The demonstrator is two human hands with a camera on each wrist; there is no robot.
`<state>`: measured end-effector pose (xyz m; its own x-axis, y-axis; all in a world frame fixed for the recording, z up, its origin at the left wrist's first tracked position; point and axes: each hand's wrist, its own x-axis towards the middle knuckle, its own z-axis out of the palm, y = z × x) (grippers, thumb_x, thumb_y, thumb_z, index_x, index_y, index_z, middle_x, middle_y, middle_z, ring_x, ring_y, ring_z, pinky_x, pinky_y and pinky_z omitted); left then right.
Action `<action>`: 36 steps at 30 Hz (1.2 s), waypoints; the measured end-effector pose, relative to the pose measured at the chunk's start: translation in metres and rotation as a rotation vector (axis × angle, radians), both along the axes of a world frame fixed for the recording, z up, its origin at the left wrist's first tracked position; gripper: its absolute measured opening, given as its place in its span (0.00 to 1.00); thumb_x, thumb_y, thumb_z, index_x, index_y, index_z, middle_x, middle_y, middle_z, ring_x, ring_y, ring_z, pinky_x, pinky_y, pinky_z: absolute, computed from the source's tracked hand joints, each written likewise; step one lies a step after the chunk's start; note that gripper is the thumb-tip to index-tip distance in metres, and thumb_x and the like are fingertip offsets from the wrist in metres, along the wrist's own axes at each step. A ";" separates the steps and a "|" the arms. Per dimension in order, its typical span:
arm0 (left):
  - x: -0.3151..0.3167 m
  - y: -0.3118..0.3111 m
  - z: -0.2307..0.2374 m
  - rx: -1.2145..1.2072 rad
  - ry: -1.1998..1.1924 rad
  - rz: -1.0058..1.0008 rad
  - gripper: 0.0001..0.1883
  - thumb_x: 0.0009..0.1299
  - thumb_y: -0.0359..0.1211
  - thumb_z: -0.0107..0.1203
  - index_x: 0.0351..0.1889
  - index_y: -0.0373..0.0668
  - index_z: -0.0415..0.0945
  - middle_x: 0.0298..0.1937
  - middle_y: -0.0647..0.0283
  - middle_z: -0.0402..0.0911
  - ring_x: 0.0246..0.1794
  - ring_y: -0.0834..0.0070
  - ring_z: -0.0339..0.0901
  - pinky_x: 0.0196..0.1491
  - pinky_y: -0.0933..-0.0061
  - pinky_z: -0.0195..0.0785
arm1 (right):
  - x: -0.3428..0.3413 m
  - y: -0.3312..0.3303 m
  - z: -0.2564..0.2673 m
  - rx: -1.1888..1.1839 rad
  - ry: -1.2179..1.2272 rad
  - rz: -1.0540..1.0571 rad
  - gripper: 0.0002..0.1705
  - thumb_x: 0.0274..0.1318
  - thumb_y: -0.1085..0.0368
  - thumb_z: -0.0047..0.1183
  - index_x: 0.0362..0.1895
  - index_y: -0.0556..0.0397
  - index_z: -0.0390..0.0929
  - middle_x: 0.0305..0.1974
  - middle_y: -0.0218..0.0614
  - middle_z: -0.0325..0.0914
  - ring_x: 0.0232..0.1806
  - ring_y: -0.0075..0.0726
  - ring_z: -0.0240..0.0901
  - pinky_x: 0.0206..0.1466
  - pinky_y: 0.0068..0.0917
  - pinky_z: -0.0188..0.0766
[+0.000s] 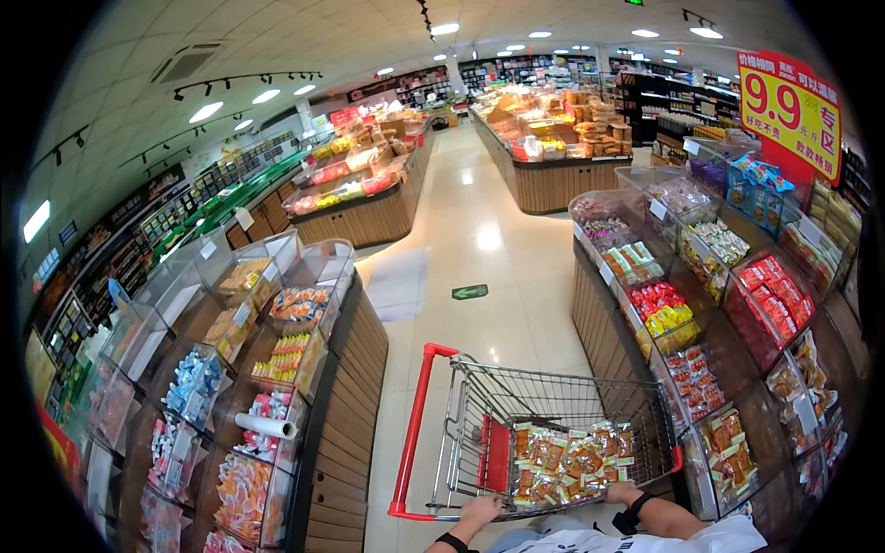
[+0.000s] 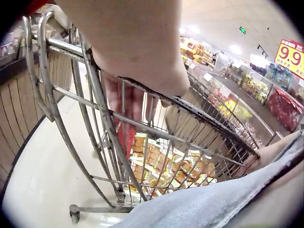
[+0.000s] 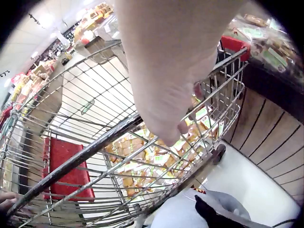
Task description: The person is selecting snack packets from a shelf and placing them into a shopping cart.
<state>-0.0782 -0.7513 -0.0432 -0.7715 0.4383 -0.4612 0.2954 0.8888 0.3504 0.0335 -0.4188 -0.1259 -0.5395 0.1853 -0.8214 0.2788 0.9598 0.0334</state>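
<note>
A wire shopping cart (image 1: 562, 387) with a red handle (image 1: 412, 424) stands sideways in front of the person. My left hand (image 1: 481, 509) grips the near side rim toward the handle end; in the left wrist view its fingers (image 2: 128, 99) hang over the rim on the inner side. Farther right along the same rim, my right hand (image 1: 622, 491) holds on near the cart's front corner, its fingers bent over the bar in the right wrist view. Inside the cart lie several clear packets of brown snacks (image 1: 572, 461), beside a red panel (image 1: 495, 453).
Divided bins of wrapped sweets (image 1: 286, 355) line the left side. More snack bins (image 1: 682, 313) stand close against the cart's right end. A tiled aisle (image 1: 470, 230) runs ahead between wood-sided display islands (image 1: 553, 184). A red and yellow price sign (image 1: 788, 111) hangs at right.
</note>
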 end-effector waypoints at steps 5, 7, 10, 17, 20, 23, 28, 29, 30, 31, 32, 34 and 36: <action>-0.012 0.002 0.000 -0.033 -0.035 -0.009 0.19 0.56 0.46 0.34 0.41 0.52 0.68 0.34 0.55 0.73 0.37 0.60 0.70 0.40 0.62 0.62 | 0.000 -0.006 0.015 -0.015 0.068 -0.029 0.19 0.38 0.57 0.41 0.37 0.49 0.72 0.41 0.37 0.69 0.44 0.39 0.65 0.43 0.34 0.63; -0.013 0.001 0.004 -0.052 -0.042 -0.028 0.19 0.56 0.44 0.34 0.41 0.49 0.67 0.36 0.55 0.73 0.38 0.61 0.70 0.40 0.62 0.62 | -0.004 -0.008 0.028 -0.021 0.043 0.040 0.19 0.38 0.58 0.41 0.37 0.49 0.72 0.42 0.37 0.69 0.44 0.39 0.65 0.43 0.35 0.63; -0.020 0.000 -0.007 -0.049 -0.080 -0.008 0.19 0.56 0.45 0.35 0.41 0.50 0.68 0.36 0.56 0.73 0.38 0.61 0.70 0.40 0.62 0.62 | -0.009 0.002 -0.014 -0.058 0.053 0.000 0.18 0.40 0.58 0.39 0.38 0.49 0.72 0.42 0.39 0.68 0.44 0.41 0.65 0.43 0.35 0.62; -0.032 -0.004 -0.023 -0.023 -0.019 -0.042 0.18 0.55 0.44 0.35 0.39 0.52 0.69 0.33 0.54 0.73 0.35 0.59 0.70 0.39 0.64 0.63 | -0.015 -0.002 0.007 -0.097 0.055 0.141 0.20 0.42 0.56 0.37 0.38 0.51 0.71 0.42 0.40 0.68 0.43 0.42 0.65 0.44 0.34 0.62; -0.037 0.000 -0.014 -0.048 -0.083 -0.052 0.18 0.55 0.44 0.35 0.40 0.52 0.69 0.35 0.56 0.73 0.38 0.61 0.69 0.40 0.64 0.62 | -0.018 -0.013 0.047 -0.094 0.099 0.118 0.20 0.42 0.55 0.35 0.37 0.52 0.72 0.41 0.40 0.69 0.42 0.41 0.66 0.44 0.34 0.62; -0.036 -0.003 -0.022 -0.052 -0.148 -0.064 0.18 0.55 0.44 0.35 0.40 0.52 0.68 0.37 0.57 0.73 0.39 0.61 0.69 0.40 0.64 0.62 | -0.013 -0.008 0.025 -0.072 0.083 0.047 0.21 0.43 0.53 0.35 0.37 0.51 0.72 0.40 0.40 0.69 0.43 0.40 0.66 0.43 0.34 0.62; -0.031 -0.002 -0.023 -0.027 -0.067 -0.038 0.18 0.55 0.44 0.35 0.39 0.52 0.69 0.34 0.56 0.73 0.36 0.60 0.70 0.39 0.63 0.62 | -0.011 -0.007 0.034 -0.036 0.159 0.129 0.21 0.43 0.50 0.37 0.38 0.47 0.71 0.41 0.37 0.69 0.43 0.41 0.65 0.42 0.37 0.63; -0.030 -0.003 -0.024 -0.019 -0.047 -0.035 0.17 0.55 0.44 0.35 0.38 0.51 0.69 0.34 0.56 0.73 0.36 0.60 0.70 0.38 0.62 0.62 | -0.011 -0.007 0.032 -0.059 0.144 0.133 0.21 0.43 0.51 0.37 0.38 0.46 0.71 0.41 0.37 0.69 0.43 0.41 0.65 0.42 0.38 0.63; -0.028 -0.003 -0.023 -0.011 -0.028 -0.034 0.17 0.55 0.44 0.35 0.38 0.51 0.69 0.33 0.56 0.73 0.36 0.60 0.70 0.38 0.62 0.63 | -0.012 -0.005 0.028 -0.080 0.128 0.136 0.20 0.42 0.52 0.38 0.38 0.46 0.72 0.41 0.37 0.69 0.43 0.40 0.65 0.41 0.38 0.63; -0.028 -0.002 -0.016 0.001 -0.008 -0.033 0.17 0.55 0.43 0.34 0.38 0.51 0.69 0.33 0.55 0.73 0.35 0.60 0.70 0.38 0.62 0.63 | -0.013 -0.002 0.022 -0.098 0.112 0.139 0.19 0.42 0.53 0.39 0.38 0.45 0.72 0.41 0.37 0.69 0.43 0.40 0.65 0.41 0.38 0.63; -0.027 0.001 -0.007 -0.013 -0.001 -0.027 0.17 0.55 0.43 0.34 0.38 0.51 0.69 0.32 0.55 0.74 0.34 0.59 0.70 0.37 0.62 0.63 | -0.016 0.001 0.009 -0.120 0.076 0.148 0.18 0.40 0.55 0.41 0.36 0.46 0.73 0.40 0.38 0.70 0.42 0.41 0.66 0.40 0.38 0.63; -0.025 -0.001 -0.021 -0.015 -0.032 -0.019 0.17 0.55 0.43 0.34 0.38 0.51 0.69 0.32 0.55 0.73 0.35 0.59 0.70 0.37 0.62 0.63 | -0.016 0.011 -0.026 -0.156 0.071 0.206 0.17 0.40 0.57 0.41 0.35 0.47 0.73 0.38 0.39 0.70 0.41 0.42 0.66 0.41 0.37 0.63; -0.030 -0.002 -0.024 -0.040 -0.030 -0.036 0.17 0.55 0.43 0.35 0.38 0.52 0.69 0.33 0.55 0.73 0.36 0.59 0.70 0.37 0.62 0.62 | -0.016 0.018 -0.049 -0.200 0.123 0.281 0.16 0.40 0.58 0.41 0.35 0.48 0.73 0.38 0.40 0.71 0.40 0.42 0.66 0.41 0.37 0.63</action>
